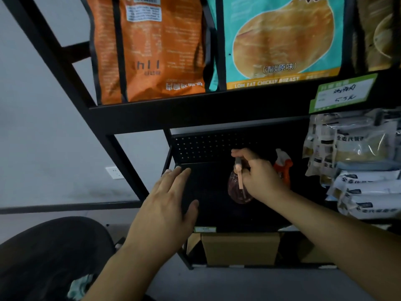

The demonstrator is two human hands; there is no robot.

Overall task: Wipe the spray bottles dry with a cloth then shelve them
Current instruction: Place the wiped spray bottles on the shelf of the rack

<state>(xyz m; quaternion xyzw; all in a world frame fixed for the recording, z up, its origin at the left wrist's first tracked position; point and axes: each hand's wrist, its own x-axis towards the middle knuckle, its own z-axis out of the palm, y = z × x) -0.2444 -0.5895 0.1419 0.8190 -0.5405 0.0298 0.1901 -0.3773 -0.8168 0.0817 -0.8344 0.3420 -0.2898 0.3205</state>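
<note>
Nearest, at 7 o'clock, a cloth [81, 286] crumpled on a dark seat, out of use. At centre, left hand [167, 205] over the shelf [206, 192], fingers straight and spread, holding nothing. At 3 o'clock of it, right hand [260, 177] curled round the neck of a pink bottle [237, 187], upright on or just above the shelf; contact unclear. Just behind, at 1 o'clock, an orange bottle [283, 162] already shelved. Wiping apparently done; shelving nearly finished, only release left, as far as visible.
</note>
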